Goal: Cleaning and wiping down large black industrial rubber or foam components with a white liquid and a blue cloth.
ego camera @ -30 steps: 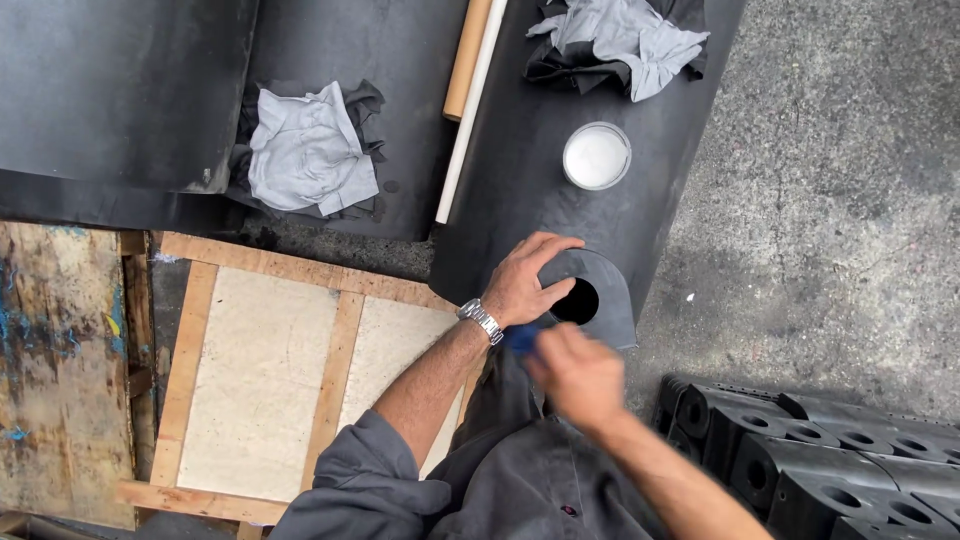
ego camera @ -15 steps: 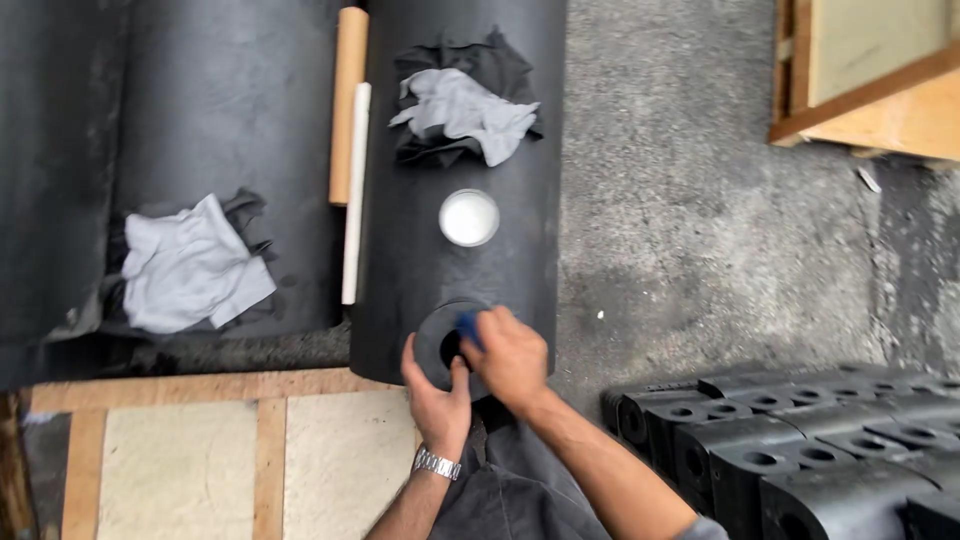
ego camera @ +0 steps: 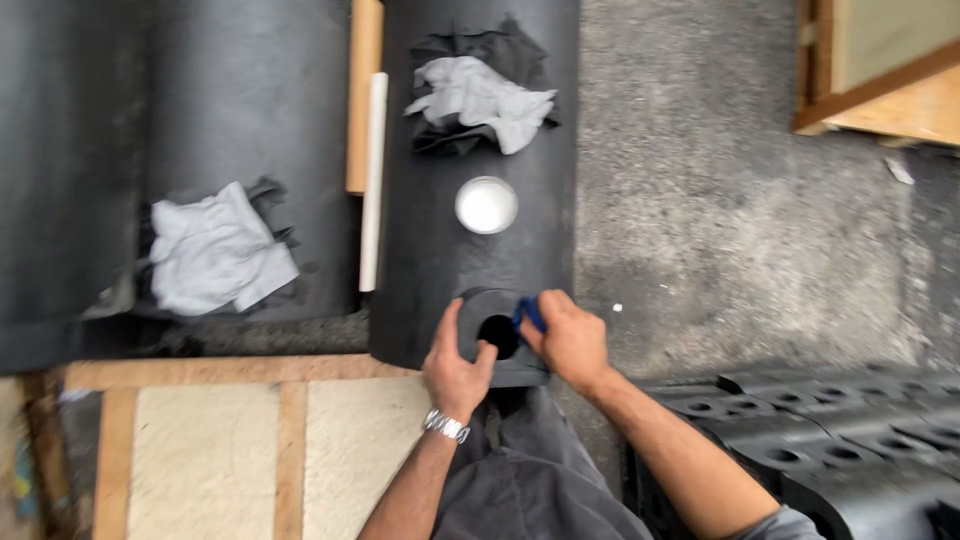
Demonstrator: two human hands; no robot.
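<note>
Black part point(ego camera: 497, 335) — both hands gripping.

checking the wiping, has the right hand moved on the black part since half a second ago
Yes: the right hand with its blue cloth shifted from over the black part's hole to its right.

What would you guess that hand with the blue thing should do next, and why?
Probably rub the blue cloth further around the hole's rim: the right hand presses it at the edge of the black part, which the left hand steadies.

Rough grey concrete floor point(ego camera: 720, 200), black mats point(ego camera: 200, 100), wooden pallet frame point(ego camera: 200, 372), daylight, wooden crate corner point(ego camera: 880, 90)
</note>
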